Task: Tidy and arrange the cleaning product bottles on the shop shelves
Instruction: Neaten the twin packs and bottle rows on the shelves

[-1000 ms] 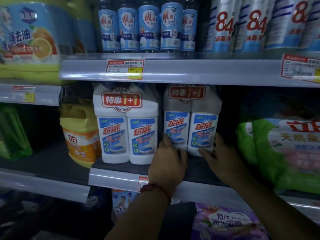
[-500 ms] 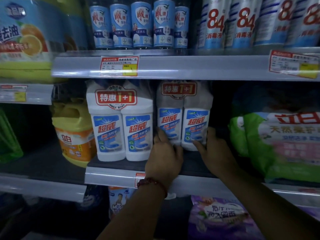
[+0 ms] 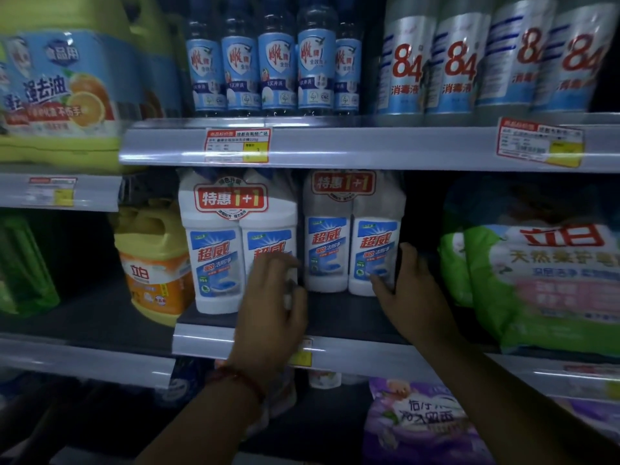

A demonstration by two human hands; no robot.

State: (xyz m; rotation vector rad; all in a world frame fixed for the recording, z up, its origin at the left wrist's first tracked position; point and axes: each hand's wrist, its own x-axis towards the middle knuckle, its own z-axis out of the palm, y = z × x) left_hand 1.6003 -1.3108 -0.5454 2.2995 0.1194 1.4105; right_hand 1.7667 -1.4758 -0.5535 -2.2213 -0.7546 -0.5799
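Observation:
Two white twin packs of toilet cleaner with red "1+1" tags stand side by side on the middle shelf (image 3: 208,340). The left twin pack (image 3: 214,256) sits near the shelf's front edge; the right twin pack (image 3: 327,250) stands a little further back. My left hand (image 3: 275,297), motion-blurred and with a red wrist cord, lies with loose fingers over the front of the left pack's right bottle. My right hand (image 3: 409,290) holds the right pack low down, thumb on its front and fingers round its right side.
A yellow-orange detergent jug (image 3: 154,263) stands left of the packs and a green-white bag (image 3: 536,280) lies to the right. Above are blue-label bottles (image 3: 276,68) and "84" disinfectant bottles (image 3: 459,72). A purple bag (image 3: 419,424) lies on the shelf below.
My left hand has left the right twin pack and moved left onto the left pack. My right hand stays on the right pack's right side.

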